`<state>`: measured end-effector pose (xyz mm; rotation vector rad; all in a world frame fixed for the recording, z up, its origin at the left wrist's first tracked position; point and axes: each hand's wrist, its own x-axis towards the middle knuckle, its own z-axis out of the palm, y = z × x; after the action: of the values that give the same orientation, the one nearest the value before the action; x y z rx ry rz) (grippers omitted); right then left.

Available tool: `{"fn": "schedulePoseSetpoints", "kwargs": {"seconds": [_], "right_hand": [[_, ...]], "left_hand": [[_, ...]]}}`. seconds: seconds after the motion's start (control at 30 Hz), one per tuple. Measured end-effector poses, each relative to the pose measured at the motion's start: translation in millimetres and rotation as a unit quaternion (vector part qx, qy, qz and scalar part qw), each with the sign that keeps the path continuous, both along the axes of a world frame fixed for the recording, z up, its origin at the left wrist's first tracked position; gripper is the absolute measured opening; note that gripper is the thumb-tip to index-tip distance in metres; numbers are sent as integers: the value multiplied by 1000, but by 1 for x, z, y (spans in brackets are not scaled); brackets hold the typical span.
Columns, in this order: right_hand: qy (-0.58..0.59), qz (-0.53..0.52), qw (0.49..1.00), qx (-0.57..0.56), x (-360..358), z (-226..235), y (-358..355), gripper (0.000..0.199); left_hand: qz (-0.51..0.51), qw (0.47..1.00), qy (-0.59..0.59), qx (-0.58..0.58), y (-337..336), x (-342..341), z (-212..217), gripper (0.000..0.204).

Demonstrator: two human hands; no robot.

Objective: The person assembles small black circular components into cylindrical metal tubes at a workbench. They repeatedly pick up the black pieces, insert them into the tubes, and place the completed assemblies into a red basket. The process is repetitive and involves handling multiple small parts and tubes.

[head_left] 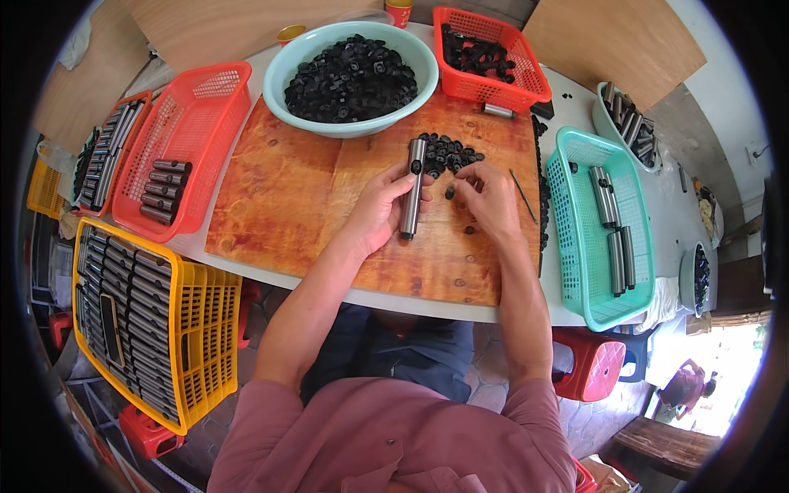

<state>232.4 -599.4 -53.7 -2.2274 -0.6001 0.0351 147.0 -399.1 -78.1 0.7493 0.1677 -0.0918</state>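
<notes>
My left hand (385, 205) is closed round a shiny metal tube (410, 207), held upright over the wooden board (288, 214). The tube has dark ends and a small black piece set in its side near the top. To its right, my right hand (486, 201) has its fingers drawn together, with a small black cap (449, 193) at the fingertips. Just beyond that hand lies a loose pile of black caps (448, 154). A few single ones, such as a black cap (469, 231), are scattered nearer me. What the curled right fingers cover is hidden.
A pale blue basin (283, 115) full of black parts stands at the back, beside a red basket (493, 97). Metal tubes lie in a green basket (567, 246), a left red basket (185, 218) and a yellow crate (209, 329). A thin rod (523, 197) rests on the board.
</notes>
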Motion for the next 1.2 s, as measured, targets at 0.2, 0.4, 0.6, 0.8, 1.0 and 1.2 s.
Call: {"fn": "schedulePoseSetpoints", "kwargs": {"seconds": [0.2, 0.4, 0.6, 0.8, 1.0, 1.2], "right_hand": [[9, 36, 996, -86, -5, 7, -2, 29], [16, 36, 994, -101, -3, 7, -4, 27], [-25, 28, 998, -43, -7, 8, -2, 26], [-73, 46, 992, 87, -24, 16, 17, 26], [-140, 69, 984, 81, -25, 9, 20, 25], [-192, 84, 973, 95, -25, 6, 20, 25]], "left_hand": [[4, 1000, 2, -22, 0, 0, -1, 33], [9, 999, 4, -52, -1, 0, -2, 34], [4, 999, 5, -49, -2, 0, -2, 35], [-36, 999, -1, -1, -5, -3, 0, 38], [-50, 998, -28, 15, -8, -4, 1, 47], [-41, 998, -33, 17, -10, -5, 4, 50]]}}
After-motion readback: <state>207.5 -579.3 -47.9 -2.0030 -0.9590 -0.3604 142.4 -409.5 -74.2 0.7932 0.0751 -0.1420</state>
